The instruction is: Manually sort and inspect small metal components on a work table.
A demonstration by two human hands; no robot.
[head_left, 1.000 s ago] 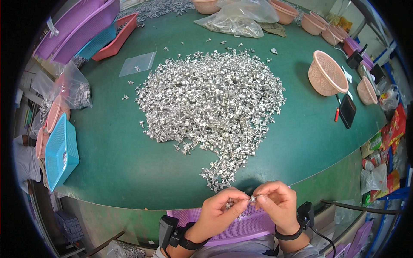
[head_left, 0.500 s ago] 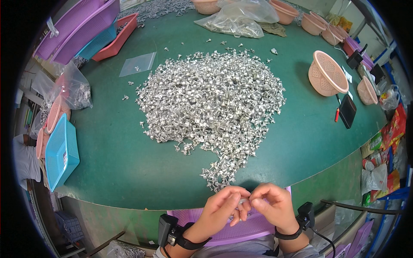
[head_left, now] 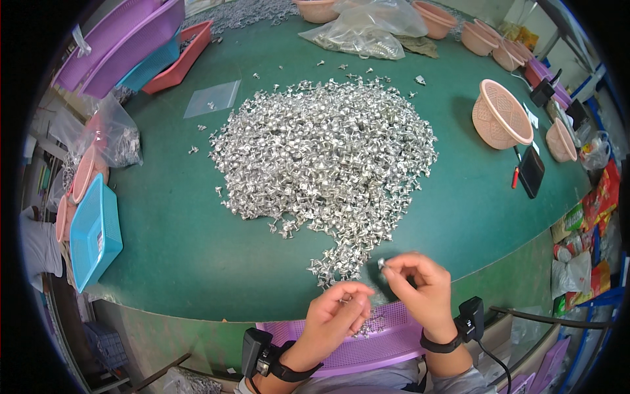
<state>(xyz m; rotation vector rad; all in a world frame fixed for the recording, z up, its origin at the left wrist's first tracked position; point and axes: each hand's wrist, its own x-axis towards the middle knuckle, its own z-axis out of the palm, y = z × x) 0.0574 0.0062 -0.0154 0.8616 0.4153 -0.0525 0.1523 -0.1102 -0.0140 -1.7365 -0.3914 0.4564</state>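
Note:
A large heap of small silvery metal fittings [head_left: 321, 144], each with a flat head and a short stem, covers the middle of the green table [head_left: 170, 249]. Above the table's near edge, my right hand [head_left: 425, 292] pinches one small metal fitting [head_left: 381, 262] between thumb and forefinger, beside the heap's near tail. My left hand [head_left: 333, 316] is curled closed just left of it; a glint of metal shows among its fingers, too small to make out. Below both hands rests a purple plastic basket [head_left: 367, 356] with several metal fittings [head_left: 373, 323] in it.
At the right lie a peach basket [head_left: 502, 115], a black flat case [head_left: 531, 172] and a red-handled tool [head_left: 515, 177]. A clear plastic bag [head_left: 213, 98] lies left of the heap. A blue basket [head_left: 95, 230] stands at the left edge, near another person's sleeve [head_left: 41, 246].
My hands, close together before, have parted. The right one has moved up and away, bringing a metal fitting into view at its fingertips. My left hand has stayed nearly in place.

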